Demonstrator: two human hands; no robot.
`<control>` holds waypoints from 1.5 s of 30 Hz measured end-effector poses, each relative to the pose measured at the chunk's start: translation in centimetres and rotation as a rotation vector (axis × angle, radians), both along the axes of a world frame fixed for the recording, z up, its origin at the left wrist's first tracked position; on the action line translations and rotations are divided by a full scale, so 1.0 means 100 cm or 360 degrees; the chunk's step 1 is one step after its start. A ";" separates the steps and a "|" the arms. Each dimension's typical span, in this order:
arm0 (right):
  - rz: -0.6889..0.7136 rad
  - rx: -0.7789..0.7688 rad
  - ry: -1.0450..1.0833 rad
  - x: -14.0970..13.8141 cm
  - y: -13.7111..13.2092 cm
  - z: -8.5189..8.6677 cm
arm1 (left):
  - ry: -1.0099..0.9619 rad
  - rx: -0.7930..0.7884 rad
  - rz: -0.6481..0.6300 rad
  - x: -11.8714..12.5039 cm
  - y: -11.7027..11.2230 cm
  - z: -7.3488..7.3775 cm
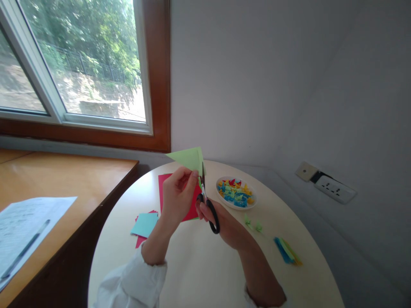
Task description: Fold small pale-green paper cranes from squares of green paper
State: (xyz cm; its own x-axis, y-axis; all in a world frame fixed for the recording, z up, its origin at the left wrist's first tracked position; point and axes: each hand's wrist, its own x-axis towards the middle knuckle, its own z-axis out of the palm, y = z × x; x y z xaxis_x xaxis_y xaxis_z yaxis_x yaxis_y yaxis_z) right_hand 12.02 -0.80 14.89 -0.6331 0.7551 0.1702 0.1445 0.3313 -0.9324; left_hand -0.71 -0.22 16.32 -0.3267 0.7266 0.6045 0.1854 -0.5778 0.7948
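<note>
My left hand (180,194) pinches a light green sheet of paper (189,158) between thumb and fingers, above the round table. Black-handled scissors (213,217) are gripped in my right hand (216,216), blades pointing up. The blades lie at the right edge of the green paper; whether they are closed is hard to tell. Beneath my left hand lies a red sheet (194,207), partly hidden, with a green edge showing under it. Right of the scissors stands a white dish (236,207) of small folded paper pieces in yellow, blue, green and red.
Light blue paper squares (144,225) lie over red ones at the left of the round table (199,278). Two small green paper pieces (253,223) and a bundle of coloured strips (287,251) lie right. A wooden desk (96,179) holds papers (32,226) and a pen (25,249).
</note>
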 end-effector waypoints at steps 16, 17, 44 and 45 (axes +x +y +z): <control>-0.0003 -0.0020 0.0043 -0.001 -0.002 0.004 | 0.0007 -0.0022 0.0012 0.001 -0.002 0.003; -0.0003 -0.0021 0.0040 -0.001 -0.002 0.004 | 0.0003 -0.0026 0.0009 0.001 -0.002 0.003; -0.0026 -0.0042 0.0040 -0.002 -0.001 0.003 | 0.0037 -0.0030 0.0002 0.000 -0.001 0.002; -0.0024 -0.0032 0.0039 -0.002 -0.001 0.003 | 0.0038 -0.0030 0.0001 -0.001 -0.001 0.002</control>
